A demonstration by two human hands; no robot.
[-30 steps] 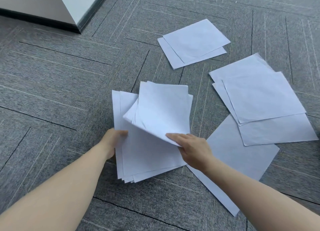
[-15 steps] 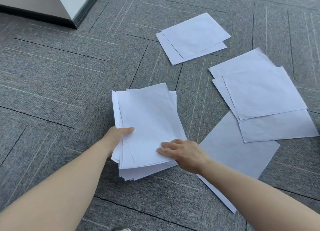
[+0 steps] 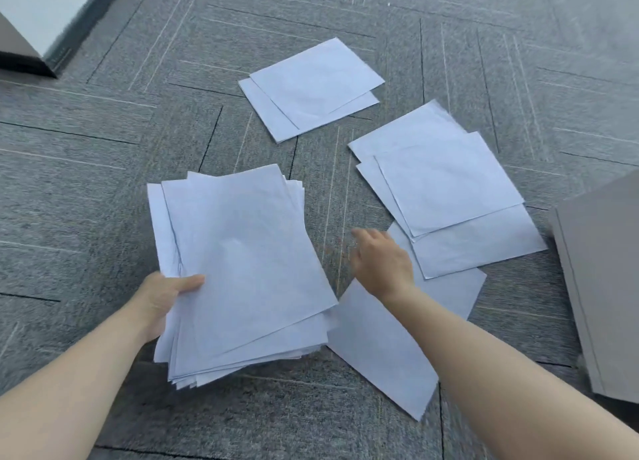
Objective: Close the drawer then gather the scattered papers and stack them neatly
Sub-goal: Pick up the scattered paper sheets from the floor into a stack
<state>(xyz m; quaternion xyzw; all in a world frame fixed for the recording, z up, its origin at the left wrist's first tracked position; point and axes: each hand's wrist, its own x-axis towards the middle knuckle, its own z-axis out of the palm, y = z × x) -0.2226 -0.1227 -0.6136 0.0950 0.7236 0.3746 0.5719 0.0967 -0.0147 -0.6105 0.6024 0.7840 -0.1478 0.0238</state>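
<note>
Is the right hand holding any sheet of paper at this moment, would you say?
No, the right hand hovers open above the loose sheets, while the left hand grips the gathered stack.

No text, label, brand, number or sign can be read anywhere. The white paper sheets in the gathered stack (image 3: 242, 269) and the loose white sheets on the grey carpet floor (image 3: 446, 183) show blank faces, and the grey flat-fronted cabinet panel (image 3: 605, 286) at the right edge carries no marking that can be made out.
</note>
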